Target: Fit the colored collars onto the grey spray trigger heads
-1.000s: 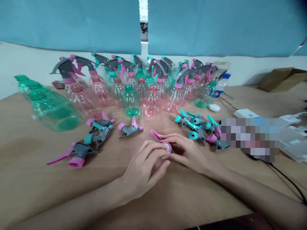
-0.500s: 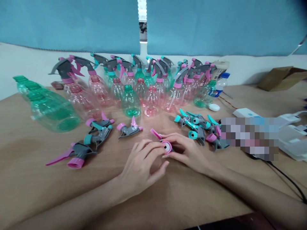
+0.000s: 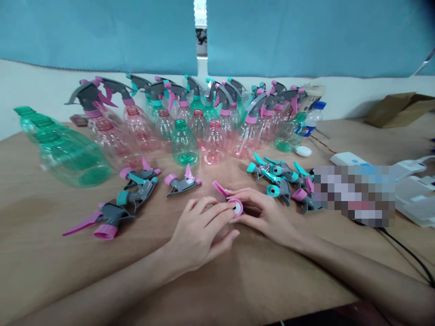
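My right hand (image 3: 267,213) is closed around a grey and pink spray trigger head (image 3: 240,207), its pink collar turned toward me with a white disc inside. The pink trigger sticks out past the fingers to the upper left; the grey body is mostly hidden by the hand. My left hand (image 3: 200,233) has its fingers stretched out, their tips touching the collar and disc, while the thumb stays apart below. Left of the hands lie several loose spray heads, the closest a pink and grey one (image 3: 183,183). More loose heads with teal parts (image 3: 277,176) lie to the right.
Several pink and green bottles stand behind, some with spray heads on, others bare-necked, like a green bottle (image 3: 185,145). Green bottles (image 3: 71,154) stand at the left. A white oval object (image 3: 303,151), a cardboard box (image 3: 396,111), a white device (image 3: 350,159) and a black cable (image 3: 404,251) are at right.
The hands and the spray head stay almost in place; the left fingertips shift very slightly over the disc. The whole view has moved a little.
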Action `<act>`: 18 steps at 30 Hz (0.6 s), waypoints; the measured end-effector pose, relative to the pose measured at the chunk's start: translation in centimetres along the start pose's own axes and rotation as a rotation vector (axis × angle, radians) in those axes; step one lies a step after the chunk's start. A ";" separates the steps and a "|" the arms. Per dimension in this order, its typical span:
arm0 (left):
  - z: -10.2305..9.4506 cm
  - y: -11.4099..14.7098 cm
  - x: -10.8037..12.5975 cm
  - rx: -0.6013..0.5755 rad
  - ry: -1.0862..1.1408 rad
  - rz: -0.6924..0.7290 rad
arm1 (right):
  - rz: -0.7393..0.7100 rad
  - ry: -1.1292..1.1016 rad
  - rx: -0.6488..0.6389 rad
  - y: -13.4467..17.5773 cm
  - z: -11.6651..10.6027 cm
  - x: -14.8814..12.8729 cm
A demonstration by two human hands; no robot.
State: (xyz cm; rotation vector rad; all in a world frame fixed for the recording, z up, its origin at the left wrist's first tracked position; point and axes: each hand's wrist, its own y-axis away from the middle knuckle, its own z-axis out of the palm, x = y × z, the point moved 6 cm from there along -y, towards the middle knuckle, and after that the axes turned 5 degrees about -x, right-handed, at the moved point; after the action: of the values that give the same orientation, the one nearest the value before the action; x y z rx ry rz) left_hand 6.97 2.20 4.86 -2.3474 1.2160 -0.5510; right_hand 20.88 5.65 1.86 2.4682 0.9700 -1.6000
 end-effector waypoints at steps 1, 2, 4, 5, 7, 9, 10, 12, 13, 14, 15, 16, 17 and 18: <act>0.0 0.0 0.0 -0.002 -0.003 0.003 | -0.002 0.003 -0.001 0.0 0.0 0.1; 0.0 0.0 0.0 -0.002 -0.006 0.006 | -0.008 0.008 0.001 0.1 0.0 0.1; -0.1 -0.1 0.0 0.005 -0.010 0.008 | -0.025 0.021 0.003 0.1 0.0 0.1; 0.0 -0.1 0.0 0.006 -0.008 0.008 | -0.035 0.029 0.005 0.1 0.0 0.0; 0.0 -0.2 -0.1 0.003 0.002 0.008 | -0.050 0.045 0.004 0.0 0.0 -0.1; 0.1 -0.1 -0.1 -0.003 0.013 0.006 | -0.059 0.058 0.001 -0.1 0.0 -0.2; 0.1 -0.1 -0.1 -0.002 0.015 0.005 | -0.063 0.065 -0.001 -0.1 0.0 -0.2; 0.0 -0.1 -0.1 0.004 0.020 0.003 | -0.076 0.082 -0.004 -0.1 0.1 -0.4; 0.0 -0.1 -0.1 0.008 0.024 0.003 | -0.085 0.093 -0.003 -0.1 0.1 -0.6; 0.0 -0.1 -0.1 0.010 0.029 0.004 | -0.091 0.104 0.000 -0.1 0.1 -0.7; 0.0 -0.1 -0.1 0.011 0.034 0.005 | -0.093 0.114 0.004 -0.1 0.1 -0.8; 0.0 -0.1 -0.1 0.010 0.039 0.006 | -0.091 0.120 0.006 -0.1 0.1 -0.9; 0.0 -0.1 -0.1 0.009 0.044 0.007 | -0.087 0.121 0.007 -0.1 0.1 -0.9; 0.0 -0.1 -0.2 0.010 0.049 0.009 | -0.079 0.119 0.004 -0.1 0.1 -0.9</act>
State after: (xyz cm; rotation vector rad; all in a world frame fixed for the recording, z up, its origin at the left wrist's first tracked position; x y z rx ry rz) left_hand 6.93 2.38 4.85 -2.3320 1.2421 -0.6134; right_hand 20.52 5.25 2.58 2.5848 1.0943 -1.4924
